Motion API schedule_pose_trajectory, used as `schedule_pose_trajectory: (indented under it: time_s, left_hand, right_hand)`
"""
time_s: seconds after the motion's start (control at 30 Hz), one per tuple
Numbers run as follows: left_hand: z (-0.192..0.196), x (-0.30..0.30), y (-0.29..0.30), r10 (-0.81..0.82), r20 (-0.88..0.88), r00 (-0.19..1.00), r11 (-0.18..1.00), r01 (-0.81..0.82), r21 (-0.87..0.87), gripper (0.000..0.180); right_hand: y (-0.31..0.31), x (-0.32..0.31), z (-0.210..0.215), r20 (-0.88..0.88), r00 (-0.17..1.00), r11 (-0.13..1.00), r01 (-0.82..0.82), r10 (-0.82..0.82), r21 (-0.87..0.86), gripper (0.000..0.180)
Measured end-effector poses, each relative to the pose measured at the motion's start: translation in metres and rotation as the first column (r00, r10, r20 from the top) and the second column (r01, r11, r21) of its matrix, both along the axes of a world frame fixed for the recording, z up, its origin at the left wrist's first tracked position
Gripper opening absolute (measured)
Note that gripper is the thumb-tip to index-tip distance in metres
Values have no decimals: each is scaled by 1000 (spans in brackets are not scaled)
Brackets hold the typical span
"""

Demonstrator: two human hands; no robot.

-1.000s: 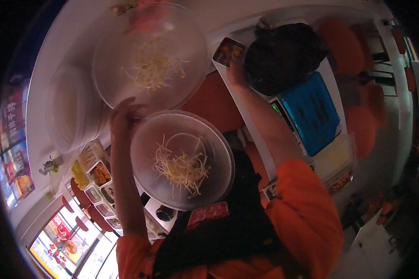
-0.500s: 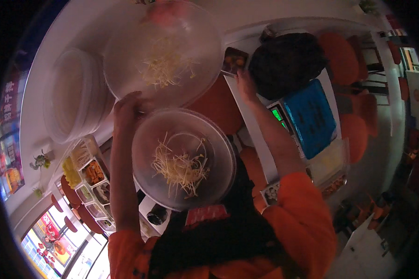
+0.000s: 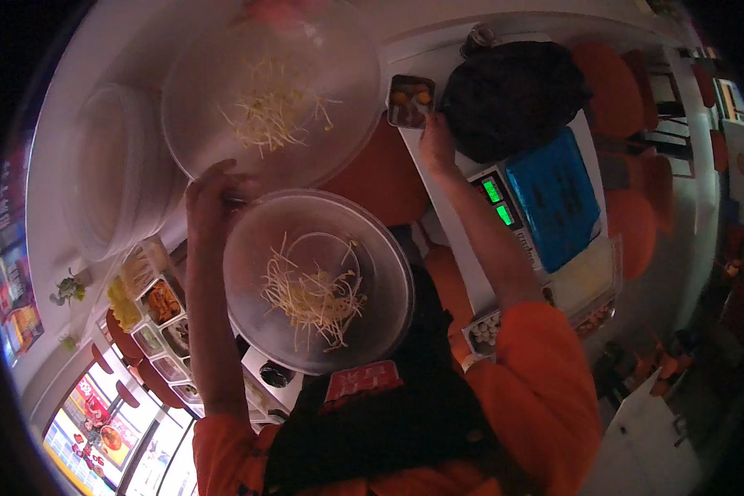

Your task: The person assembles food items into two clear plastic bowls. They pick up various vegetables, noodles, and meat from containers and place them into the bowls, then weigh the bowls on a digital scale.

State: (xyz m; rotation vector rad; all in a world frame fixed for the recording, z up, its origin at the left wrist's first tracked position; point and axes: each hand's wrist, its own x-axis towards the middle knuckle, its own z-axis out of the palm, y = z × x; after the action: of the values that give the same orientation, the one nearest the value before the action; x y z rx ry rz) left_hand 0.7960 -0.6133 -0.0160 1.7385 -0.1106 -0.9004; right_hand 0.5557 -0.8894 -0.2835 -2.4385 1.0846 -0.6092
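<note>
"What's around?"

"A dim room, with orange chairs [image 3: 608, 91] toward two o'clock and a white table [image 3: 471, 256] at three."

"And the hands?"

"The left hand [image 3: 219, 183], at ten o'clock, has its fingers partly curled where the rims of two clear bowls come close. I can't tell whether it grips either. The right hand [image 3: 438, 145], at one, has its fingers at the edge of a small metal tray [image 3: 392, 103] with orange pieces in it; whether they pinch anything is hidden."

"Where are the bowls?"

"The near bowl [image 3: 388, 273] is just off centre toward eight, the far bowl [image 3: 198, 99] at eleven. Pale bean sprouts [image 3: 314, 298] lie in both."

"Farther out?"

"A black bag [image 3: 512, 103] between one and two, a lit green display [image 3: 498, 202] at two, and a blue packet [image 3: 554, 198] beside it, farther out."
</note>
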Motion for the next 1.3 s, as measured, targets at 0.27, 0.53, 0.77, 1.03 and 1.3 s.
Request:
schedule_pose_trajectory:
  time_s: [0.27, 0.53, 0.77, 1.03, 1.3]
  left_hand:
    - [-9, 6, -3, -31, 35, 999, 998, 29, 54, 37]
    - [-2, 1, 0, -62, 103, 993, 993, 51, 109, 37]
    - [-3, 1, 0, -55, 76, 996, 997, 50, 64, 36]
    - [-3, 1, 3, -45, 88, 995, 993, 35, 109, 38]
    - [-1, -1, -2, -34, 58, 998, 997, 30, 68, 39]
  right_hand:
    - [-35, 63, -38, -180, 975, 990, -113, 127, 86, 39]
    - [-32, 65, -23, -345, 930, 979, -174, 128, -105, 31]
    - [-21, 74, -18, -292, 956, 1000, -2, -6, -26, 27]
    - [-23, 53, -35, -232, 954, 976, -157, 189, 147, 39]
    - [-32, 65, -49, -288, 950, 987, -83, 121, 140, 37]
